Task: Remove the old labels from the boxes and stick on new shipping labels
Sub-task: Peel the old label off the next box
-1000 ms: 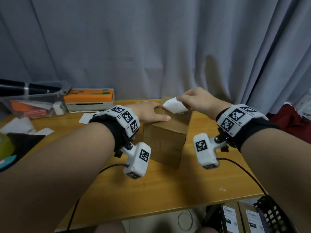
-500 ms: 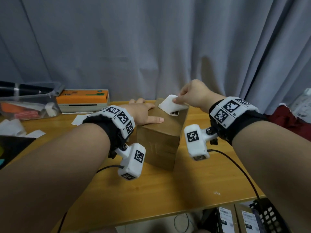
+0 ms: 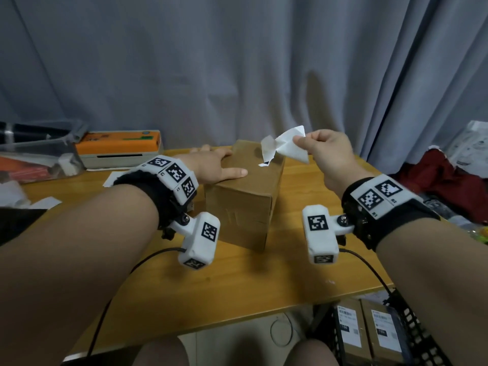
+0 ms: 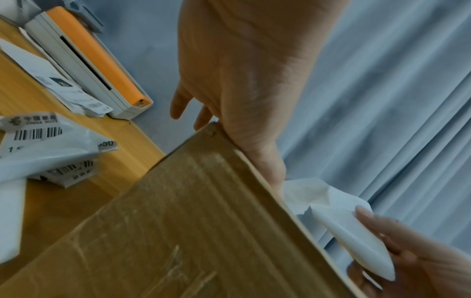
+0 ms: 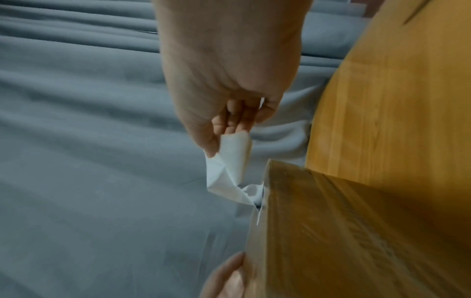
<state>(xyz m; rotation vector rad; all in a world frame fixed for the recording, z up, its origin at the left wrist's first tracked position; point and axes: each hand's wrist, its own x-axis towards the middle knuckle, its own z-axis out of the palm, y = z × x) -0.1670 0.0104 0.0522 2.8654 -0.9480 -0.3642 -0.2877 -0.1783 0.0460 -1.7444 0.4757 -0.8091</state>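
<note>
A brown cardboard box [image 3: 245, 196] stands on the wooden table [image 3: 237, 286]. My left hand [image 3: 219, 167] lies flat on the box's top at its left edge, thumb stretched along the top, fingers over the far side. My right hand [image 3: 324, 151] is raised above the box's right rear corner and pinches a crumpled white old label [image 3: 285, 146] between thumb and fingers. One torn tip of the label [image 3: 264, 164] still touches the box top. The right wrist view shows the label [image 5: 229, 171] stretched from my fingers to the box corner [image 5: 265, 193]. The left wrist view shows the label [image 4: 339, 227] past the box's edge.
An orange and white label printer [image 3: 118, 149] sits at the back left, with loose labels [image 4: 51, 145] lying near it. A clear plastic bin [image 3: 34, 154] is at far left. A black crate of labelled boxes [image 3: 375, 334] stands on the floor, lower right. A grey curtain hangs behind.
My right hand has lifted up and to the right, peeling the white label off the box top until only a tip still sticks. The left hand has stayed pressed on the box.
</note>
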